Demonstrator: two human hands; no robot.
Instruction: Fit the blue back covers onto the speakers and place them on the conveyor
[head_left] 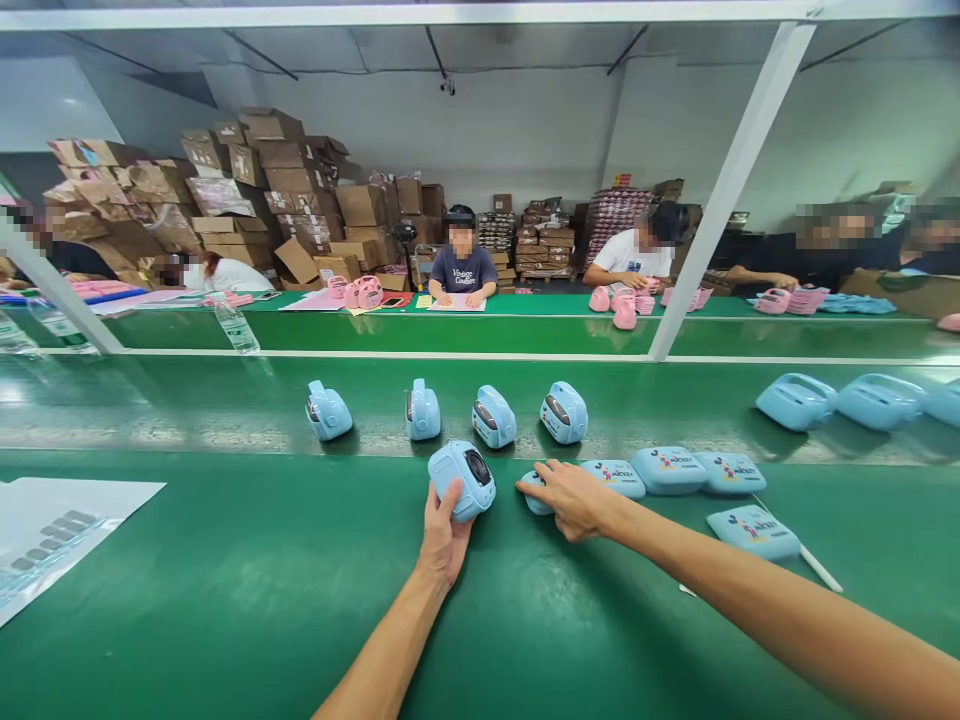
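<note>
Pale-blue plastic, rounded and glossy, rests in the left hand of a person seen from above at a long green surface. The left hand is wrapped around the lower part of the held case — thumb across the near face, palm beneath — lifting it clear of the surface, its dark round panel turned up and to the right. To its right, the right hand reaches over a blue piece, fingers spread across its top; whether they have closed on it, one cannot tell.

The held case looks stiff, hollow and fairly light, likely easy for one hand to carry, though its smooth shell could prove slippery. The rounded sides appear the safest place to hold; the shiny dark panel seems most open to smudges and scratches. The blue piece, lying low on the surface, would probably be best pinched by opposite edges, with fingertips kept off any print.

Just beyond the held case stand four handled cases, their top loops offering another ready grip. Printed pieces line up beyond the right hand — one more printed piece lies nearer, beside a slim white stick.
</note>
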